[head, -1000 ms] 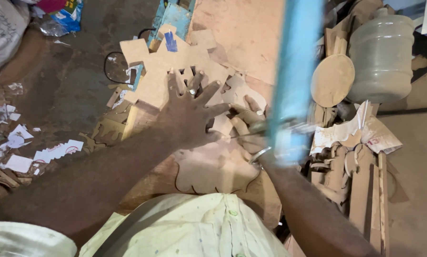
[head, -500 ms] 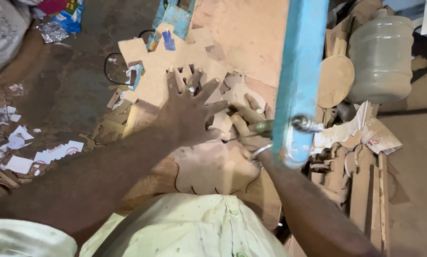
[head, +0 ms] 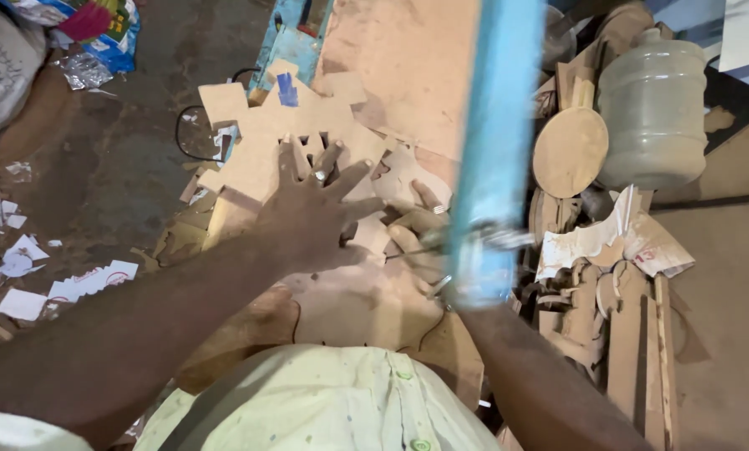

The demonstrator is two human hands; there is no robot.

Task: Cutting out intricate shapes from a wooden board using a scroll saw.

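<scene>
The blue metal saw frame (head: 495, 159) has swung left over the cut, so sawing continues. The left hand (head: 312, 221) – fingers spread wide – presses the tan scalloped fibreboard cutout (head: 366, 305) onto the worktop; the right hand (head: 420, 242) steadies beside it.

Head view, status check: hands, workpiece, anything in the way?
Left hand spread flat on the cut board piece. Right hand on its edge, partly hidden. Blue saw frame blurred, blocking the right hand.
</scene>
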